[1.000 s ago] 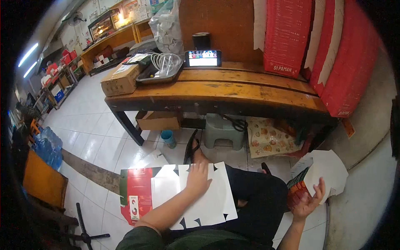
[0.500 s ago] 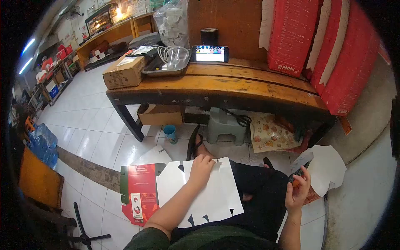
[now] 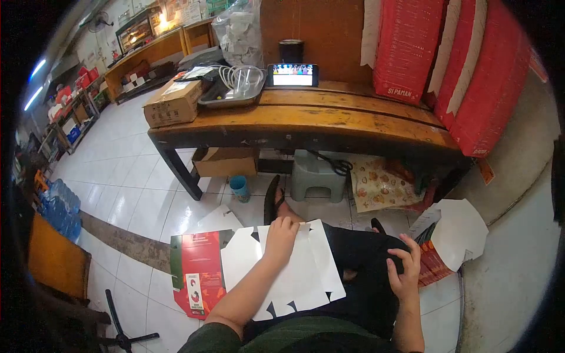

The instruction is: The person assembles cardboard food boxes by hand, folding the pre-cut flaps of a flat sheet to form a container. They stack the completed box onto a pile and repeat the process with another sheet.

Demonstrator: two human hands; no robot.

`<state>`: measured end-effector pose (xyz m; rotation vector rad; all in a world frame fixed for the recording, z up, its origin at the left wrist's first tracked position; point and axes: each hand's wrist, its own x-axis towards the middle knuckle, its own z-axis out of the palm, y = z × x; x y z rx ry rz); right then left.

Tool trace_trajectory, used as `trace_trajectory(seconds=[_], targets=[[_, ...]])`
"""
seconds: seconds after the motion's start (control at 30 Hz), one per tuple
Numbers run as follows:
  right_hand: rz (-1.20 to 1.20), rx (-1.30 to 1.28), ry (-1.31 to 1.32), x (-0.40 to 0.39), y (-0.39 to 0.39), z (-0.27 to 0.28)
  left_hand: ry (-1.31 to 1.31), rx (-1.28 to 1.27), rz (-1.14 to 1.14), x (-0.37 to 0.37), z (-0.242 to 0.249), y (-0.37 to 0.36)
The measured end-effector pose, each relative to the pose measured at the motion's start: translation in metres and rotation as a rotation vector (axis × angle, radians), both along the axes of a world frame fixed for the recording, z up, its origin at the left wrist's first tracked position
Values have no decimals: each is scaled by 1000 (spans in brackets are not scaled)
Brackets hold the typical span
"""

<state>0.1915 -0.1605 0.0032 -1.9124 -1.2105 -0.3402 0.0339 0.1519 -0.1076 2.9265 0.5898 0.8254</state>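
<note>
A white die-cut cardboard sheet (image 3: 312, 276) lies across my lap, with a cut edge facing away from me. My left hand (image 3: 281, 238) rests at its top edge, fingers curled over the edge. My right hand (image 3: 405, 269) is raised above my right thigh with its fingers spread and nothing in it. To its right stands a stack of folded cartons (image 3: 435, 259) with a white flap (image 3: 462, 232) on top. On the floor at my left lies a red and green printed carton (image 3: 203, 259), partly under the white sheet.
A wooden bench (image 3: 329, 120) ahead holds a phone (image 3: 293, 75), a metal tray (image 3: 235, 97), a cardboard box (image 3: 173, 105) and red carton stacks (image 3: 406, 53). Below are a grey stool (image 3: 318, 176) and a blue cup (image 3: 239, 188). Water bottles (image 3: 60, 206) stand left.
My right hand has moved left, away from the carton stack, and its fingers are more spread. The dark item near it is no longer seen. My left hand has shifted slightly.
</note>
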Motion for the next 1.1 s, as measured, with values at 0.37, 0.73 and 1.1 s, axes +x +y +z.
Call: trace_trajectory(seconds=[0.37,0.73,1.1], targets=[[185,-294,136,-13,21,-87,24,6,92,-2,-13,4],[196,-470,-21,-16,25,-100,0,85,135,4,-9,0],[202,-462,0,-15,24,-102,152,-27,180,3,-10,-1]])
